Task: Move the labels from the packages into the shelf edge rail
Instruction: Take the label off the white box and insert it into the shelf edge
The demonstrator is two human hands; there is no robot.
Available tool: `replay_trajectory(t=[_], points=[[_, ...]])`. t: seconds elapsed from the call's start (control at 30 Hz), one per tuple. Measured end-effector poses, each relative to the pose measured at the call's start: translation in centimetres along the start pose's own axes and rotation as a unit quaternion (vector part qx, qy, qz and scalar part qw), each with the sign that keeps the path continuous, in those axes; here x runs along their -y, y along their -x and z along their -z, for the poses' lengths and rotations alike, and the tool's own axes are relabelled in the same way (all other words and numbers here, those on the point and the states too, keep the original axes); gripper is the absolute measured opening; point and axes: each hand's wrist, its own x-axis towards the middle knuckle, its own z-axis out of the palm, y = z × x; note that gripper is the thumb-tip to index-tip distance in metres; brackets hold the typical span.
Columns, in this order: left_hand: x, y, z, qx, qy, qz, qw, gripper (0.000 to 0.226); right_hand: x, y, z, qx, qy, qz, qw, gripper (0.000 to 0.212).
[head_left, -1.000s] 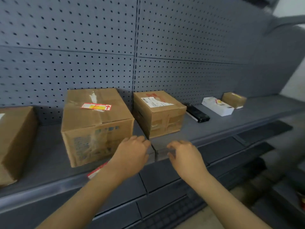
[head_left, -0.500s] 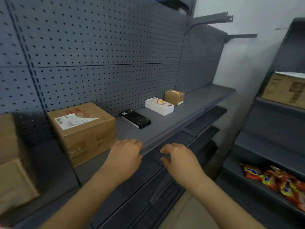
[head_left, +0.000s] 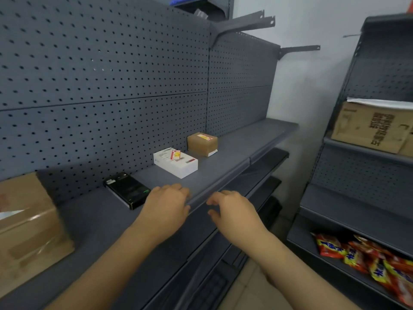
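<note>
My left hand (head_left: 166, 205) rests on the front of the grey shelf, fingers curled over the shelf edge rail (head_left: 220, 182), holding nothing that I can see. My right hand (head_left: 232, 209) hovers just in front of the rail, fingers apart and empty. Behind the hands lies a black flat box (head_left: 127, 191). Further right sit a white box (head_left: 176, 163) with a red-and-yellow label (head_left: 175, 155) on top and a small brown package (head_left: 202, 144) with a similar label (head_left: 204, 137). A large cardboard box (head_left: 26, 224) with a white label stands at far left.
A grey pegboard wall (head_left: 111, 86) backs the shelf. Lower shelves (head_left: 223, 253) jut out beneath the rail. To the right stands another shelf unit with a cardboard carton (head_left: 371, 126) and red snack packets (head_left: 366, 260). Bare bracket arms (head_left: 245, 23) stick out overhead.
The view has swung right along the shelf; the two big cardboard boxes slid off to the left. Both hands moved right along the rail and now sit in front of the black box.
</note>
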Motion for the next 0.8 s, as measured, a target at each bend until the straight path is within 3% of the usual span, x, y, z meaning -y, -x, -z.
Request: replay_trajectory(t=[0.53,0.8], points=[[6.4,-17.8,-6.2,0.051,-0.006,0.083,0.995,0.032,-9.5,-17.4,-4.3,0.052,-0.035,0.006,0.998,0.023],[10.0,-24.5,-8.9,0.062,-0.026,0.167,0.984,0.032,-12.8,-28.6,-8.2,0.071,-0.082,0.1,0.989,0.024]])
